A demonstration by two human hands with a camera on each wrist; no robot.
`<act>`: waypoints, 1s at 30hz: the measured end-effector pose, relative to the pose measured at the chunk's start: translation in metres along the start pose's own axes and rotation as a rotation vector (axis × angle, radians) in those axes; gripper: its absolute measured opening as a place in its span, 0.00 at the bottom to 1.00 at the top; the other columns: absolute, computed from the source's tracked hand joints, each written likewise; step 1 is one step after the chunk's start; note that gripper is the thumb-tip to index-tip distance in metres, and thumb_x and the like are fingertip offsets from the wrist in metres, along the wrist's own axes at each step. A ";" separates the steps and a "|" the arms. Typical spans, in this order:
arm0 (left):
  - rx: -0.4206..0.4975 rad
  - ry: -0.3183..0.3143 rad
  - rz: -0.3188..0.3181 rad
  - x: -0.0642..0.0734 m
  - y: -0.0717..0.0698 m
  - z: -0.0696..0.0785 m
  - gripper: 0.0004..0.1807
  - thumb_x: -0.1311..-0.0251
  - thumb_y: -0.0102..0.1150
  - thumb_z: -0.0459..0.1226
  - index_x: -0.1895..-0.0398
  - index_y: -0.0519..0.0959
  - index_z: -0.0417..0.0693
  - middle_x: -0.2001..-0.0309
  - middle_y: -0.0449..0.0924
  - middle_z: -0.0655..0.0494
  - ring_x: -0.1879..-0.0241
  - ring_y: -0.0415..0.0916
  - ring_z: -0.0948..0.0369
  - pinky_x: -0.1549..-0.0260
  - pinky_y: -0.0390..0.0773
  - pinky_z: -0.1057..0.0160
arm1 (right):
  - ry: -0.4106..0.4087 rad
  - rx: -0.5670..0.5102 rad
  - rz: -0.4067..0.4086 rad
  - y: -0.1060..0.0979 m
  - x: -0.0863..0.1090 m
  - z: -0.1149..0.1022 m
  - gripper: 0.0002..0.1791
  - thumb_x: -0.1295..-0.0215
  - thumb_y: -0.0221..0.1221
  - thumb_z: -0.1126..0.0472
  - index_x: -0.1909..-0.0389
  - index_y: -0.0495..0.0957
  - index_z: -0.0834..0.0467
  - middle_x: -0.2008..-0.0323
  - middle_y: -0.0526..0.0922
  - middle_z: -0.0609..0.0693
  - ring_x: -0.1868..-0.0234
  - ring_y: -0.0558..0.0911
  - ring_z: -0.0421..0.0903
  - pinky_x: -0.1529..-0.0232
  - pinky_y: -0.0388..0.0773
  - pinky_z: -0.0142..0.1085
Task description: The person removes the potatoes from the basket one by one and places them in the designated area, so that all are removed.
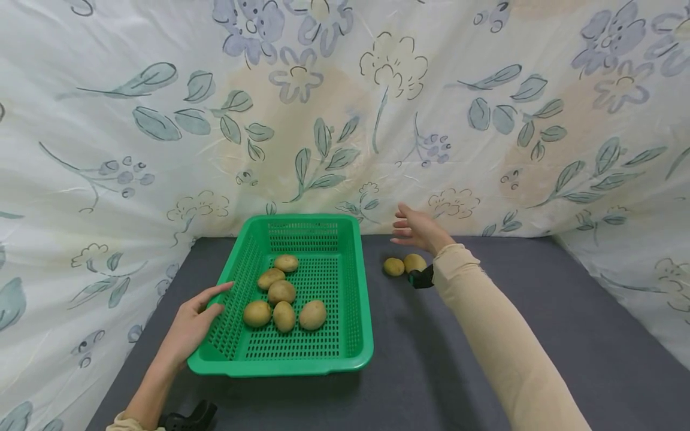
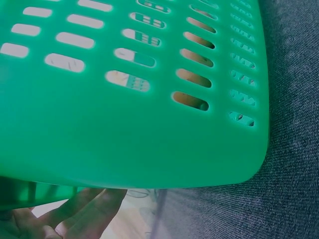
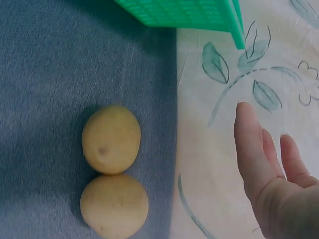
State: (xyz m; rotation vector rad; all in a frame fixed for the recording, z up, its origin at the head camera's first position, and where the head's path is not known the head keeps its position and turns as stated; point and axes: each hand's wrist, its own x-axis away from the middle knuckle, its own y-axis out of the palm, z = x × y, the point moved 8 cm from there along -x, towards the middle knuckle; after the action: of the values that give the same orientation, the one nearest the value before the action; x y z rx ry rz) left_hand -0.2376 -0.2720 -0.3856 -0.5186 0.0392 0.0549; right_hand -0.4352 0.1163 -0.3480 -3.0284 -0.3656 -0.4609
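Basket [image 1: 286,367], green plastic with slotted walls and floor, stands on the dark grey desk [image 1: 560,305], near its rear edge and left of centre. Six potatoes [image 1: 281,292] lie inside: three in a row across the middle of the floor, the others behind them, towards the back wall. Two further potatoes lie directly on the desk, to the right of the basket and apart from it; the right wrist view shows the left one [image 1: 394,267] and the right one [image 1: 414,263] touching. As to the hands, the left hand [image 1: 185,326] is at the basket's left rim, index finger and thumb extended over the edge; its visible fingers lie straight rather than curled. The right hand [image 1: 419,230] is unclenched, fingers extended and slightly parted, raised just behind the two loose potatoes and clear of them, close to the floral cloth [image 1: 393,173] that hangs behind the desk. A black device [image 1: 422,277] is worn at the right wrist, below a cream sleeve [image 1: 501,341].
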 end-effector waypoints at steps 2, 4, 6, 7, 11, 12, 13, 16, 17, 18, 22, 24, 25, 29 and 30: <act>0.012 -0.009 -0.002 0.000 0.000 -0.001 0.24 0.28 0.41 0.35 0.30 0.63 0.46 0.31 0.54 0.37 0.81 0.55 0.58 0.74 0.66 0.59 | -0.009 -0.017 -0.014 0.004 0.000 -0.001 0.35 0.24 0.38 0.45 0.26 0.47 0.63 0.31 0.52 0.65 0.34 0.61 0.60 0.42 0.68 0.45; 0.007 -0.009 -0.003 0.000 0.000 0.000 0.24 0.28 0.41 0.35 0.29 0.63 0.46 0.31 0.54 0.37 0.79 0.55 0.57 0.71 0.65 0.59 | -0.013 -0.046 -0.020 0.007 -0.001 -0.002 0.35 0.24 0.39 0.45 0.26 0.47 0.63 0.30 0.53 0.65 0.34 0.61 0.60 0.42 0.68 0.45; 0.003 -0.008 -0.003 0.000 0.001 -0.001 0.24 0.28 0.41 0.36 0.29 0.63 0.46 0.31 0.54 0.38 0.78 0.56 0.57 0.70 0.65 0.58 | -0.012 -0.074 -0.022 0.011 -0.002 -0.003 0.35 0.24 0.39 0.46 0.26 0.48 0.63 0.31 0.53 0.64 0.34 0.61 0.60 0.42 0.68 0.46; 0.000 -0.006 -0.003 0.000 0.001 -0.001 0.24 0.28 0.40 0.36 0.29 0.63 0.46 0.31 0.54 0.38 0.77 0.58 0.57 0.69 0.65 0.57 | -0.013 -0.089 -0.025 0.013 -0.002 -0.003 0.35 0.24 0.39 0.46 0.26 0.48 0.63 0.31 0.53 0.64 0.34 0.61 0.61 0.42 0.68 0.46; -0.010 0.003 0.005 0.000 0.001 -0.001 0.24 0.28 0.41 0.36 0.30 0.63 0.46 0.31 0.56 0.38 0.77 0.57 0.57 0.70 0.64 0.57 | -0.014 -0.149 -0.039 0.023 -0.004 -0.005 0.35 0.24 0.41 0.46 0.26 0.49 0.63 0.30 0.52 0.64 0.34 0.60 0.62 0.42 0.67 0.47; -0.012 0.008 0.008 0.000 0.001 -0.002 0.24 0.28 0.40 0.36 0.30 0.63 0.46 0.32 0.56 0.38 0.78 0.56 0.57 0.70 0.64 0.57 | -0.015 -0.156 -0.042 0.026 -0.005 -0.006 0.34 0.24 0.41 0.46 0.26 0.49 0.62 0.30 0.52 0.63 0.34 0.60 0.62 0.42 0.67 0.48; -0.017 0.015 0.012 0.000 0.001 -0.001 0.24 0.28 0.40 0.36 0.30 0.64 0.46 0.32 0.56 0.38 0.77 0.57 0.57 0.70 0.64 0.57 | -0.016 -0.158 -0.046 0.029 -0.006 -0.006 0.34 0.24 0.41 0.47 0.26 0.49 0.62 0.31 0.53 0.63 0.34 0.60 0.62 0.42 0.68 0.48; -0.019 0.027 0.020 0.000 0.001 -0.001 0.24 0.28 0.41 0.35 0.30 0.64 0.46 0.32 0.57 0.38 0.77 0.56 0.56 0.70 0.64 0.57 | -0.017 -0.161 -0.058 0.036 -0.009 -0.008 0.34 0.25 0.42 0.46 0.26 0.50 0.61 0.31 0.53 0.62 0.34 0.61 0.61 0.42 0.68 0.47; -0.015 0.026 0.021 -0.001 0.001 -0.001 0.24 0.28 0.41 0.35 0.30 0.64 0.46 0.32 0.57 0.38 0.79 0.55 0.57 0.72 0.63 0.58 | -0.018 -0.156 -0.060 0.038 -0.009 -0.009 0.34 0.25 0.42 0.46 0.26 0.50 0.61 0.31 0.54 0.62 0.34 0.61 0.60 0.42 0.68 0.47; -0.013 0.028 0.021 -0.001 0.001 0.000 0.24 0.28 0.41 0.35 0.31 0.65 0.46 0.33 0.58 0.38 0.79 0.55 0.58 0.72 0.63 0.58 | -0.019 -0.154 -0.058 0.041 -0.009 -0.010 0.34 0.25 0.42 0.46 0.27 0.51 0.61 0.31 0.55 0.62 0.34 0.62 0.61 0.43 0.69 0.47; 0.004 0.023 0.024 -0.001 0.000 0.000 0.24 0.29 0.42 0.35 0.31 0.65 0.46 0.33 0.58 0.39 0.85 0.48 0.62 0.80 0.61 0.60 | -0.025 -0.153 -0.054 0.051 -0.012 -0.013 0.34 0.25 0.43 0.46 0.27 0.53 0.61 0.32 0.56 0.62 0.35 0.62 0.60 0.44 0.69 0.47; 0.011 0.023 0.025 0.000 0.000 0.000 0.23 0.29 0.42 0.35 0.31 0.65 0.46 0.34 0.59 0.38 0.87 0.46 0.64 0.84 0.60 0.61 | -0.028 -0.149 -0.057 0.057 -0.013 -0.014 0.34 0.25 0.43 0.46 0.27 0.54 0.61 0.31 0.56 0.62 0.35 0.63 0.60 0.44 0.69 0.48; 0.012 0.023 0.027 0.000 0.000 0.000 0.23 0.29 0.42 0.35 0.31 0.65 0.46 0.34 0.60 0.38 0.87 0.46 0.64 0.84 0.60 0.61 | -0.029 -0.147 -0.064 0.060 -0.014 -0.014 0.34 0.25 0.43 0.46 0.27 0.53 0.61 0.31 0.56 0.62 0.35 0.63 0.60 0.43 0.69 0.48; 0.017 0.018 0.029 0.000 0.000 0.000 0.23 0.29 0.41 0.35 0.31 0.65 0.46 0.37 0.62 0.39 0.87 0.45 0.64 0.84 0.60 0.61 | -0.035 -0.133 -0.090 0.073 -0.014 -0.017 0.33 0.25 0.42 0.46 0.27 0.53 0.61 0.31 0.56 0.62 0.34 0.62 0.59 0.42 0.68 0.48; 0.016 0.016 0.031 0.000 0.000 0.000 0.23 0.29 0.41 0.35 0.31 0.65 0.46 0.38 0.63 0.39 0.87 0.45 0.64 0.83 0.60 0.60 | -0.035 -0.132 -0.094 0.077 -0.014 -0.017 0.33 0.25 0.42 0.46 0.27 0.54 0.61 0.31 0.56 0.62 0.34 0.62 0.59 0.42 0.68 0.48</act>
State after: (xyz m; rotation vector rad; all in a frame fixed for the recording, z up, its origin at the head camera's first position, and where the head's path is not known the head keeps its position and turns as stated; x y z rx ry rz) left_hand -0.2371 -0.2723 -0.3852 -0.5030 0.0631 0.0803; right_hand -0.4347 0.0373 -0.3375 -3.1615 -0.5009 -0.4555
